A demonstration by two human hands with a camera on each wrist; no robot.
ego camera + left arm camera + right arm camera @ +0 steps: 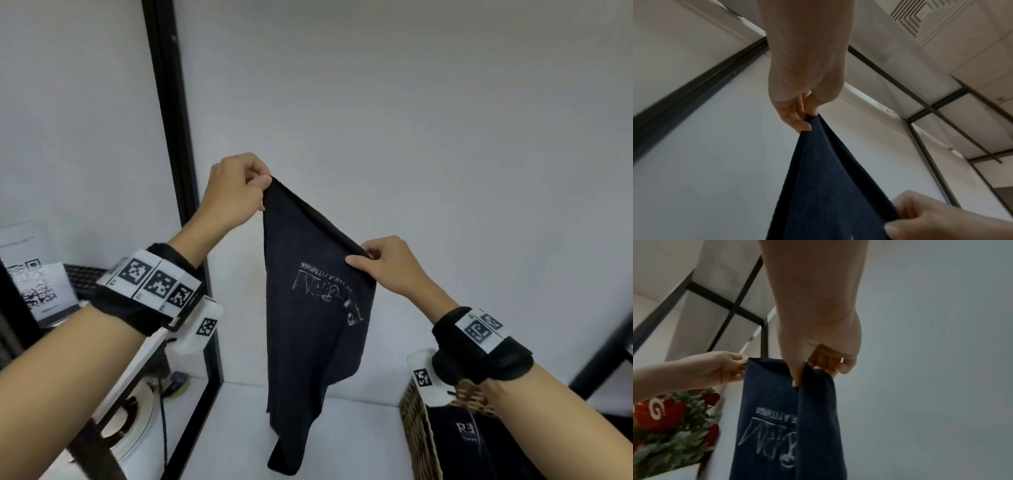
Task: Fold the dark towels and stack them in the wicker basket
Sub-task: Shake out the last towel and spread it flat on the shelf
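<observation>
1. While I hold it up in front of the white wall, the dark navy towel (pixel 313 308) hangs between my two hands, well above the white bench (pixel 359 428).
2. My left hand (pixel 233 192) is the higher one, at about 11 o'clock from the towel's middle; its thumb and fingertips are clamped together on one top corner of the cloth.
3. From the left wrist view, that same left hand (pixel 797 104) shows its fingers (pixel 795 120) curled down onto the corner, and the towel (pixel 824 186) fans out below it.
4. My right hand (pixel 387 267) sits lower, at about 2 o'clock from the towel's middle, pinching the other end of the top edge between thumb and fingers.
5. From the right wrist view, my right hand (pixel 824 356) has the thumb pressed on the near face of the towel (pixel 777 426) and the other fingers behind a gathered fold.
6. Pale printed lettering runs upside down across the towel's near face, and the edge between my hands slopes down from 11 o'clock to 3 o'clock.
7. Below, the towel's bottom end trails toward 6 o'clock and looks to reach the bench; I cannot tell whether it touches.
8. At 4 o'clock, under my right forearm, stands the wicker basket (pixel 416 435) with a folded dark towel (pixel 459 442) already inside, its pale logo facing up.
9. Both wrists carry black straps with square printed markers.
</observation>
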